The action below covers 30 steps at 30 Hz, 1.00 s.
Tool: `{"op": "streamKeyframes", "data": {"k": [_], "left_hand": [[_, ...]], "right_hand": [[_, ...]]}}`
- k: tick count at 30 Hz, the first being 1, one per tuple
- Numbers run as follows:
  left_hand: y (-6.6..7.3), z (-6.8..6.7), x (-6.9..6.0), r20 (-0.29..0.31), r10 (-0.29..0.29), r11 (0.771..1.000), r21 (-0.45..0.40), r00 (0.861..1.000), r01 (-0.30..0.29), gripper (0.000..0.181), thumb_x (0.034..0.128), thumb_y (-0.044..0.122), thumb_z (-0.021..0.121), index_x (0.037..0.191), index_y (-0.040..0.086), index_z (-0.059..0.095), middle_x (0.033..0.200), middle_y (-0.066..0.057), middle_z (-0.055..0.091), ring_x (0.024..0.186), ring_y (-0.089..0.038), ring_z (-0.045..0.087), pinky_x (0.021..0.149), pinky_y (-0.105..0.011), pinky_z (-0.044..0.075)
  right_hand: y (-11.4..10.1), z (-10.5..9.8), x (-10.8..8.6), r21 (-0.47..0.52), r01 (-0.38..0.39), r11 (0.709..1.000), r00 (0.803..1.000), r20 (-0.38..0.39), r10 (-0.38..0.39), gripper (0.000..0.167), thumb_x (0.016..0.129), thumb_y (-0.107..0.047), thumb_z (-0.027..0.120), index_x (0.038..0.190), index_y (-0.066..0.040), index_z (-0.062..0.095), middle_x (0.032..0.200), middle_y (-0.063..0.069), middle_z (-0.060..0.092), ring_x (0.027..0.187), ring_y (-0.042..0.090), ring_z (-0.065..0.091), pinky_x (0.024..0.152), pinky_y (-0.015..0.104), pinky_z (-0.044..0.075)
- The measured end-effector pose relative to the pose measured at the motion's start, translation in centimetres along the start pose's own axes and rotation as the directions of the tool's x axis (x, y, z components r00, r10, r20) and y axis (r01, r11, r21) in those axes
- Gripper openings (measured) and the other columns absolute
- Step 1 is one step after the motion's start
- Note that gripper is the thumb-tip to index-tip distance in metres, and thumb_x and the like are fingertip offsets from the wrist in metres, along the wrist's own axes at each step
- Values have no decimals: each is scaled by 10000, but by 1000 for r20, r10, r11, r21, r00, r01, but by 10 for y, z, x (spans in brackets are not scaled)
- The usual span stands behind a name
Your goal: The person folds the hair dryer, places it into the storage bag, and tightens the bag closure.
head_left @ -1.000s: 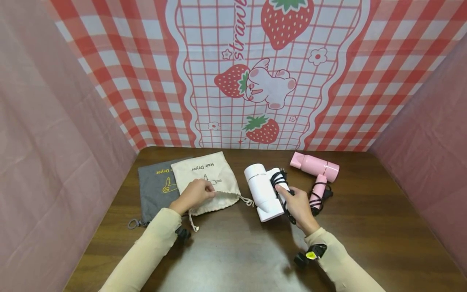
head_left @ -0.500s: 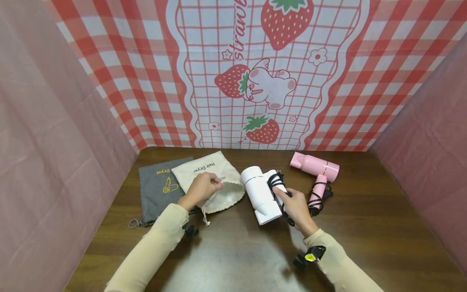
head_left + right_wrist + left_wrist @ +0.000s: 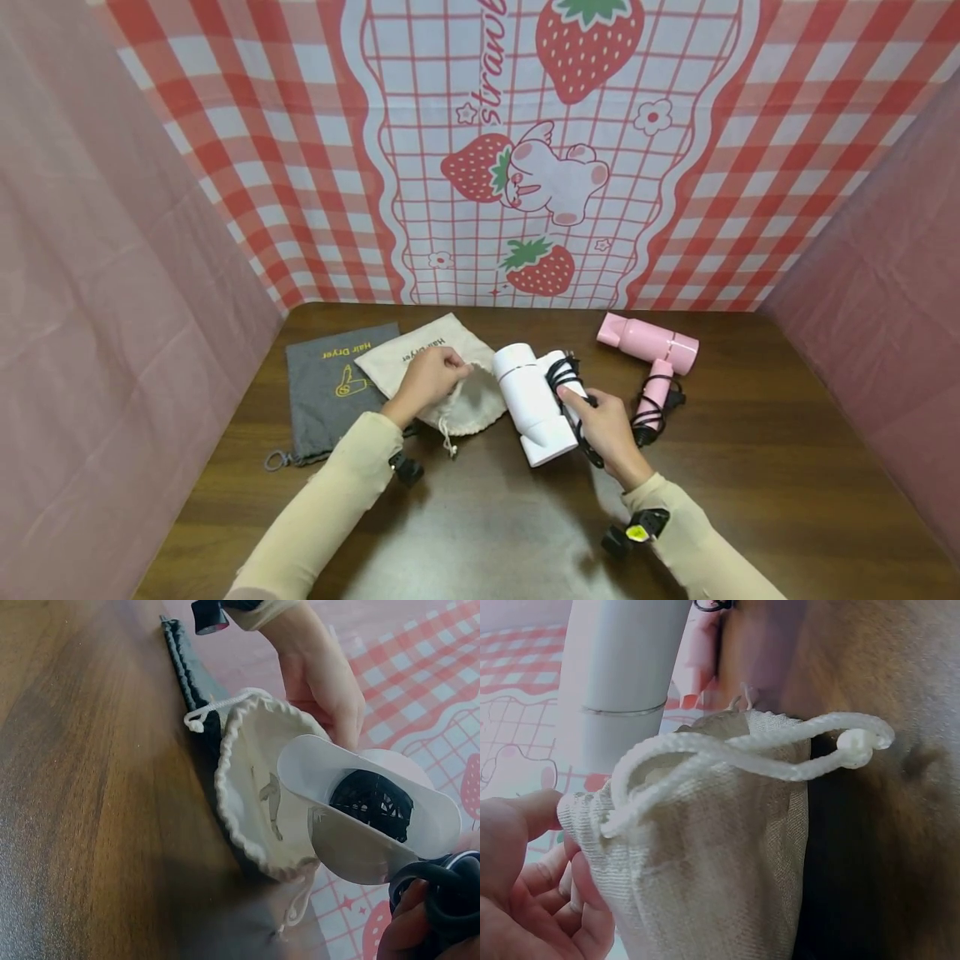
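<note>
My left hand pinches the upper rim of a cream drawstring bag, lettered "Hair Dryer". Its mouth gapes toward the right, and a white cord dangles from the rim. In my right hand is the folded handle of a white hair dryer, its black cord wound round that handle. The dryer is just right of the bag's mouth in the head view. From the right wrist view, the nozzle overlaps part of the opening; whether they touch I cannot tell.
A grey drawstring bag lies flat at the left, partly under the cream one. At the back right a pink hair dryer lies with its black cord wrapped round its handle. A checked strawberry cloth hangs behind the wooden table.
My left hand has moved right and up, lifting the cream bag's rim so its mouth opens wider. The white hair dryer has shifted slightly left toward it in my right hand.
</note>
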<state>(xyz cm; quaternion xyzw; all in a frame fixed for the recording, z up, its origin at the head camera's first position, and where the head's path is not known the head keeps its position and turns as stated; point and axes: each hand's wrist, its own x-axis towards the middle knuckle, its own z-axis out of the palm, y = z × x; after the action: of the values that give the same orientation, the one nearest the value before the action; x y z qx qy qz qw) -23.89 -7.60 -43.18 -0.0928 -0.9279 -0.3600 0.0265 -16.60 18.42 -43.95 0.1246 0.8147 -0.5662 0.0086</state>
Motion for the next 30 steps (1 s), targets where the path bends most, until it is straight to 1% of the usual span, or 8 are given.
{"op": "streamKeyframes", "data": {"k": [3, 6, 12, 19, 23, 25, 28, 30], "left_hand": [[0, 0, 3, -6, -48, 997, -57, 999, 47, 182, 846, 262, 732, 802, 86, 725, 663, -27, 687, 562, -99, 588, 626, -272, 480], [1, 0, 5, -9, -92, 988, -124, 996, 90, 185, 851, 249, 731, 803, 71, 721, 579, -14, 652, 461, -69, 547, 537, -226, 434], [8, 2, 6, -4, -114, 969, -219, 993, 111, 178, 862, 226, 705, 824, 53, 716, 518, 17, 598, 423, -52, 507, 476, -198, 394], [17, 1, 6, -54, -100, 965, -249, 993, 84, 190, 861, 233, 703, 788, 57, 707, 513, 11, 591, 435, -61, 513, 481, -202, 382], [20, 2, 5, -63, -86, 964, -258, 994, 67, 185, 867, 230, 701, 791, 62, 704, 520, 10, 598, 437, -58, 520, 472, -204, 385], [23, 2, 4, -52, -77, 963, -261, 996, 61, 184, 871, 229, 699, 800, 60, 702, 532, 10, 607, 441, -54, 524, 467, -205, 391], [26, 3, 2, -9, -51, 969, -244, 999, 48, 179, 874, 232, 701, 819, 61, 695, 558, 3, 622, 454, -55, 533, 476, -206, 407], [29, 4, 0, 13, -14, 983, -185, 1000, 16, 177, 871, 239, 706, 808, 74, 692, 584, -4, 636, 486, -59, 538, 519, -210, 424]], "right_hand": [[-2, 0, -2, -18, 4, 1000, 1000, 6, -4, 498, 912, -413, 654, 1138, 30, 667, 867, 79, 650, 712, 101, 560, 619, 240, 500], [-3, 1, -4, -31, 10, 999, 1000, 16, -10, 500, 910, -423, 655, 1137, 22, 669, 879, 84, 652, 721, 102, 560, 626, 240, 499], [-5, 4, -11, -31, 33, 999, 999, 37, -31, 474, 903, -414, 667, 1079, 26, 678, 787, 51, 642, 654, 102, 576, 590, 254, 507], [-4, 16, -15, -56, 77, 996, 996, 54, -74, 419, 896, -357, 686, 1050, 32, 688, 792, 76, 658, 665, 111, 575, 604, 249, 497], [1, 24, -16, -97, 106, 990, 994, 49, -101, 407, 888, -343, 699, 1043, 33, 695, 795, 81, 663, 676, 114, 563, 613, 249, 478], [4, 28, -16, -124, 122, 985, 992, 47, -117, 397, 882, -335, 707, 1033, 32, 700, 789, 78, 664, 680, 115, 554, 622, 250, 464], [8, 34, -16, -147, 137, 980, 990, 55, -130, 375, 873, -316, 719, 1019, 29, 705, 790, 72, 665, 689, 118, 547, 635, 249, 455], [10, 37, -15, -153, 145, 978, 989, 58, -137, 363, 868, -303, 725, 1007, 32, 708, 794, 72, 668, 695, 119, 545, 641, 249, 452]]}}
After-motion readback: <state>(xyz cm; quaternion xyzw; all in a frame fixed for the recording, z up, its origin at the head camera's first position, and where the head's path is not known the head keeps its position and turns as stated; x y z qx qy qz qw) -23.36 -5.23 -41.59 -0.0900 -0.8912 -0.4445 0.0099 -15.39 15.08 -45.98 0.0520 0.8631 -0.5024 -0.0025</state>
